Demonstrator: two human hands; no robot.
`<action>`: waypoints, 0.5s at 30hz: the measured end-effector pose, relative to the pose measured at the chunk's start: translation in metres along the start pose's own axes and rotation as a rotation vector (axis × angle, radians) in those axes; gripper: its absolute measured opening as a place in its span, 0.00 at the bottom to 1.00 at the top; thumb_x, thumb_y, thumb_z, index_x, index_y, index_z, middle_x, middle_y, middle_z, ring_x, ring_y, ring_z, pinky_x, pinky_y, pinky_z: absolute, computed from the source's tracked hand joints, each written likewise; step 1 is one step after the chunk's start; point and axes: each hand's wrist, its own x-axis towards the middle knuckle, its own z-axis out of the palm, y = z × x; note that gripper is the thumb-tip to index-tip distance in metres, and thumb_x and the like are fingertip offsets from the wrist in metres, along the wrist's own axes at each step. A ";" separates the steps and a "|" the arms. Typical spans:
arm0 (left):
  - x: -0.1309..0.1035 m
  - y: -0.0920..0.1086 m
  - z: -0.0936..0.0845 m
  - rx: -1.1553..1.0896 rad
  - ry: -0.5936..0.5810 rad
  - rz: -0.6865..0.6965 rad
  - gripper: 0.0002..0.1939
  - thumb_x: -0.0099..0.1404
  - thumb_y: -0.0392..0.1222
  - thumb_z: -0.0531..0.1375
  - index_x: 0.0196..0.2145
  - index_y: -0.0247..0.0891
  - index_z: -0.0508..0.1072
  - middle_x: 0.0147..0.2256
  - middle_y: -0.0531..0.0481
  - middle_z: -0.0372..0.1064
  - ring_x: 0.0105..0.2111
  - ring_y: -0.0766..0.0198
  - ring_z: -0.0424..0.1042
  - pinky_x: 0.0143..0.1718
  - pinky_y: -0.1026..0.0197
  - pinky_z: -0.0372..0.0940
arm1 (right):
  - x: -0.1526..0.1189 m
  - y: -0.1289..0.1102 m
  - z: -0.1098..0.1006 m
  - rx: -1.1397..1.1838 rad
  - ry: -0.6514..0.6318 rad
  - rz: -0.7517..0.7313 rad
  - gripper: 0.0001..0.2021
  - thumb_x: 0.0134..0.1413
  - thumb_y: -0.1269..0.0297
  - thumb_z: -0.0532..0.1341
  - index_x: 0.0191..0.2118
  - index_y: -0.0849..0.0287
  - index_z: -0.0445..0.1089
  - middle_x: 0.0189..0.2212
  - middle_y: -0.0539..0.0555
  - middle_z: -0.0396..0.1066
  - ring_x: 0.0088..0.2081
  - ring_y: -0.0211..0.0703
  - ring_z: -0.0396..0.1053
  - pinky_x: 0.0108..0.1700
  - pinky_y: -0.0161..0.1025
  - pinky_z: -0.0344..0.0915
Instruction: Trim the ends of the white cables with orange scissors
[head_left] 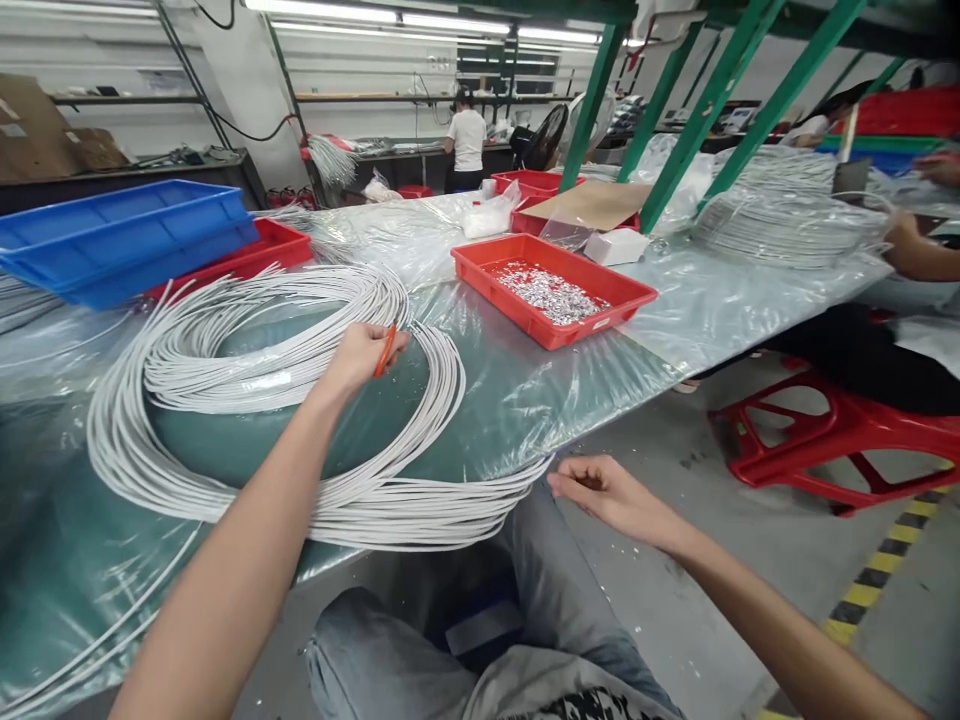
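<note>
My left hand is closed around a tool with orange handles; its working end is hidden, so I cannot tell its kind. Below that hand lies a wide coil of white cables, and a smaller coil of the same cable rests on it at the back left. The loose cable ends fan out toward the table's front edge. Just beyond their tips is my right hand, its fingers curled and pinched together. Whatever may be between those fingers is too small to make out.
A red tray of small shiny metal pieces stands behind the coils. Blue bins are at left. Green posts rise at the back right. A red stool and another person's arm are on the right.
</note>
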 end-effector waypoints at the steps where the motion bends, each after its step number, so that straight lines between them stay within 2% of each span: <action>1: 0.001 -0.002 0.000 0.010 -0.001 0.003 0.12 0.52 0.45 0.62 0.20 0.32 0.70 0.13 0.56 0.59 0.13 0.73 0.56 0.16 0.68 0.51 | -0.003 -0.010 -0.004 -0.043 -0.066 -0.029 0.23 0.55 0.44 0.60 0.23 0.61 0.66 0.17 0.44 0.51 0.20 0.32 0.48 0.23 0.33 0.46; 4: 0.006 -0.008 0.001 0.025 -0.006 0.013 0.12 0.51 0.45 0.61 0.19 0.33 0.70 0.13 0.56 0.59 0.14 0.73 0.56 0.16 0.68 0.51 | -0.005 -0.044 -0.012 -0.125 -0.133 -0.112 0.21 0.58 0.48 0.58 0.25 0.60 0.66 0.19 0.45 0.50 0.22 0.33 0.47 0.24 0.33 0.47; 7: 0.011 -0.014 0.001 0.030 0.002 0.021 0.12 0.51 0.45 0.61 0.19 0.33 0.70 0.13 0.55 0.60 0.14 0.72 0.57 0.17 0.67 0.51 | 0.020 -0.075 -0.013 -0.229 -0.106 -0.219 0.19 0.59 0.50 0.58 0.24 0.60 0.64 0.19 0.45 0.52 0.23 0.34 0.49 0.25 0.34 0.48; 10: 0.012 -0.015 -0.001 0.030 0.013 0.023 0.12 0.51 0.45 0.61 0.18 0.33 0.70 0.13 0.56 0.60 0.13 0.72 0.56 0.17 0.67 0.50 | 0.077 -0.093 -0.009 -0.370 0.015 -0.299 0.19 0.56 0.51 0.60 0.22 0.60 0.63 0.17 0.46 0.54 0.22 0.34 0.51 0.25 0.35 0.46; 12: 0.011 -0.014 -0.002 0.023 0.016 0.027 0.12 0.51 0.45 0.61 0.18 0.34 0.69 0.13 0.56 0.59 0.13 0.72 0.55 0.17 0.67 0.50 | 0.121 -0.098 -0.008 -0.324 0.070 -0.239 0.20 0.48 0.53 0.67 0.19 0.60 0.60 0.15 0.45 0.55 0.21 0.32 0.50 0.24 0.35 0.43; 13: 0.010 -0.012 -0.003 0.016 0.016 0.030 0.12 0.51 0.45 0.60 0.18 0.34 0.69 0.13 0.56 0.59 0.13 0.73 0.55 0.17 0.67 0.50 | 0.141 -0.101 -0.008 -0.252 0.029 -0.163 0.20 0.42 0.56 0.70 0.17 0.60 0.59 0.14 0.44 0.54 0.20 0.31 0.48 0.24 0.35 0.42; 15: 0.009 -0.010 -0.004 -0.003 0.012 0.036 0.12 0.51 0.45 0.60 0.18 0.34 0.68 0.13 0.56 0.59 0.13 0.72 0.56 0.17 0.67 0.50 | 0.171 -0.104 -0.008 -0.196 -0.036 -0.120 0.21 0.37 0.60 0.72 0.14 0.60 0.58 0.11 0.43 0.51 0.18 0.30 0.47 0.22 0.34 0.40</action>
